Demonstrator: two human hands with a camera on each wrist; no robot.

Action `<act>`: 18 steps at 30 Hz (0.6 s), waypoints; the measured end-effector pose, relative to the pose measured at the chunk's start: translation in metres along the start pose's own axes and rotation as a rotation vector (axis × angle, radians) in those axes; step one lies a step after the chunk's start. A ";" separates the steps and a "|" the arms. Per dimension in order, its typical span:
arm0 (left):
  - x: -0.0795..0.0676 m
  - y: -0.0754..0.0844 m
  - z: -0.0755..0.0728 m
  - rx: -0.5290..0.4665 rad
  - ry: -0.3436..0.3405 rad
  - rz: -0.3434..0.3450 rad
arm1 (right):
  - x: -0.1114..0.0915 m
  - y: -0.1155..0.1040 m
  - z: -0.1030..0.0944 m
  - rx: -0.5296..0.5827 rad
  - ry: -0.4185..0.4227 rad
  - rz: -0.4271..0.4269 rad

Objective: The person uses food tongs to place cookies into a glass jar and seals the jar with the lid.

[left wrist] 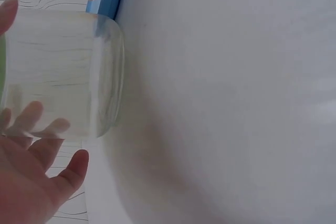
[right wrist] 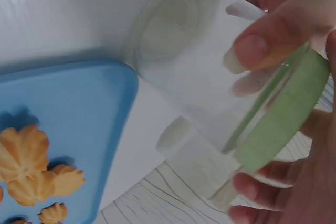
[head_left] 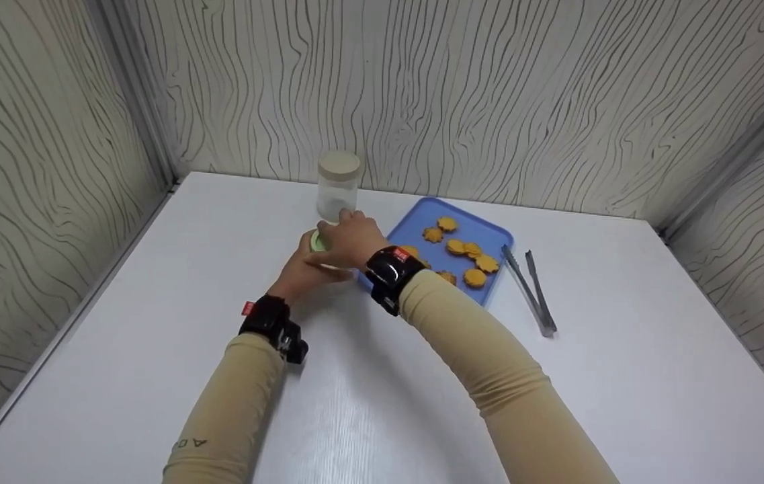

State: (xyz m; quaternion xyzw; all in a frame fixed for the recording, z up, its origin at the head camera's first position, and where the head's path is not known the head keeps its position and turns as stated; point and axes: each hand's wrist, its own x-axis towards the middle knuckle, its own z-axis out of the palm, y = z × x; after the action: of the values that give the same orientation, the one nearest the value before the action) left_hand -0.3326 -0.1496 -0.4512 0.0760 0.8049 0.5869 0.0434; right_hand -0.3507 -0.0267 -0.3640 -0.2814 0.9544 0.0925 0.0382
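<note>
1. On the left sleeve, short dark lettering is printed; an "A" seems to be included, but the whole cannot be read surely.
2. On the right wrist strap's red tag, pale marks are borne, too small to be read.

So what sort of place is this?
Probably a staged booth for filming handwork: pale, dark-lined wall panels stand on three sides of a white tabletop, and boxy black devices sit on both wrists.
</note>
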 end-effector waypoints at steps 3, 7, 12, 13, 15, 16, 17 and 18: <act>-0.003 0.000 0.000 -0.009 -0.001 -0.001 | 0.000 -0.001 -0.001 0.017 -0.008 -0.012; -0.003 0.000 0.001 0.002 -0.006 -0.007 | 0.001 0.003 0.001 0.069 -0.012 -0.043; -0.003 0.002 0.000 0.032 -0.006 -0.017 | -0.001 0.007 -0.002 0.157 -0.041 -0.068; -0.002 0.003 0.000 0.042 -0.003 -0.026 | -0.001 0.008 -0.004 0.173 -0.056 -0.070; -0.003 0.003 -0.001 0.056 0.003 -0.048 | -0.002 0.008 -0.007 0.199 -0.093 -0.073; -0.003 0.004 -0.001 0.060 0.005 -0.060 | -0.003 0.008 -0.009 0.201 -0.113 -0.075; -0.003 0.004 -0.001 0.061 0.006 -0.066 | -0.003 0.008 -0.011 0.200 -0.130 -0.078; -0.003 0.004 -0.001 0.059 0.004 -0.068 | -0.002 0.008 -0.012 0.193 -0.141 -0.083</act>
State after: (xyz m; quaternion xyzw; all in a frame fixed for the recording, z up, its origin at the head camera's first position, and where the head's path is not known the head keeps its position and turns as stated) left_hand -0.3298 -0.1495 -0.4470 0.0488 0.8241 0.5612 0.0593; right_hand -0.3534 -0.0209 -0.3505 -0.3084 0.9413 0.0183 0.1359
